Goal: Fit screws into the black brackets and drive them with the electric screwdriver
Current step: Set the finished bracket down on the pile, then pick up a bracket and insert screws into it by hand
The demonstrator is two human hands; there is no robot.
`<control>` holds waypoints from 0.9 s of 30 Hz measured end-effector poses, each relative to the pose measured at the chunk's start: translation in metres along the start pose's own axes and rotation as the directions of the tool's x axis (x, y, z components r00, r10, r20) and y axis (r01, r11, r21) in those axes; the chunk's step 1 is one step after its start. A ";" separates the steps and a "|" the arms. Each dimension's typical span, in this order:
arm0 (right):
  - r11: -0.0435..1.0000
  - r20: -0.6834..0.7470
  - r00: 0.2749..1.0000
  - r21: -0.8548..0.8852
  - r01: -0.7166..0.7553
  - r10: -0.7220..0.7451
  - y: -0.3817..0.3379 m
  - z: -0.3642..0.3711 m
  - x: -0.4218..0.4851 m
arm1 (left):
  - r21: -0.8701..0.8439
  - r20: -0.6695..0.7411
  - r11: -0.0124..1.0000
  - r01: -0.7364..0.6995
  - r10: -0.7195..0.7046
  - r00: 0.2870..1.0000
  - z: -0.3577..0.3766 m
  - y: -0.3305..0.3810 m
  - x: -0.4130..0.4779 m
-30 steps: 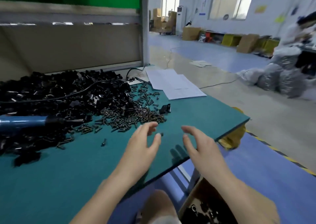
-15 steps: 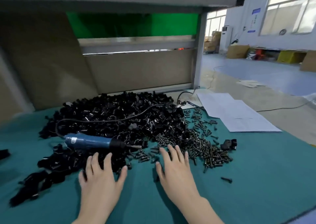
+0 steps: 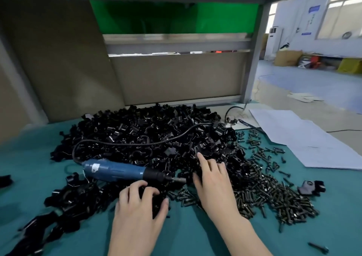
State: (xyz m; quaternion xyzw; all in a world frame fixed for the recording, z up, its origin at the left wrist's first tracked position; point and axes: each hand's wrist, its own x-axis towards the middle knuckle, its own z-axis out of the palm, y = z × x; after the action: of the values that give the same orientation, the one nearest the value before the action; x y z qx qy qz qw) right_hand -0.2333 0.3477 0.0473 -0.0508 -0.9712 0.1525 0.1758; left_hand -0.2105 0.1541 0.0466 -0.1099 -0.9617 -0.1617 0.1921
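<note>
A big heap of black brackets covers the middle of the teal table mat. The blue electric screwdriver lies on the heap's near side, bit pointing right, its black cable looping over the brackets. Dark screws are spread to the right of the heap. My left hand is just below the screwdriver's black nose, with fingers and thumb curled round a black bracket at the heap's edge. My right hand reaches into the brackets with fingers stretched out, touching them.
White paper sheets lie at the table's far right. One assembled bracket sits apart beyond the screws, and a loose screw lies near the front right. A beige back panel and a grey post close the rear.
Both hands moved forward from the bare mat into the pile. The left hand's fingers curled onto a bracket; the right hand pushed further in among the brackets. The view came closer.
</note>
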 end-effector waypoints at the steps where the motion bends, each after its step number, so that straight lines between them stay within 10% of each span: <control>1: 1.000 -0.005 1.000 -0.011 -0.010 0.010 -0.001 -0.001 0.000 | -0.026 -0.014 1.000 0.005 -0.005 1.000 0.000 0.000 0.000; 17: 0.899 -0.171 0.976 0.436 -0.044 0.131 -0.006 -0.012 -0.003 | -0.354 -0.075 0.933 0.071 -0.104 0.992 -0.013 0.000 -0.002; 22: 0.330 0.111 0.915 0.910 -0.250 0.387 -0.005 -0.023 0.001 | -0.501 -0.103 0.856 0.131 -0.209 0.972 -0.015 -0.002 -0.002; 27: -0.357 0.355 0.878 0.904 -0.235 0.322 -0.005 -0.030 0.006 | -0.629 -0.092 0.749 0.207 -0.336 0.937 -0.015 -0.004 -0.004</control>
State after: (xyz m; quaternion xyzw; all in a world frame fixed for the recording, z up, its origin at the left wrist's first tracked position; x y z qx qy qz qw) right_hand -0.2284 0.3525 0.0774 -0.1331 -0.4128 0.8918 0.1289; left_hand -0.2025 0.1448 0.0568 -0.0077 -0.8390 -0.4996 0.2156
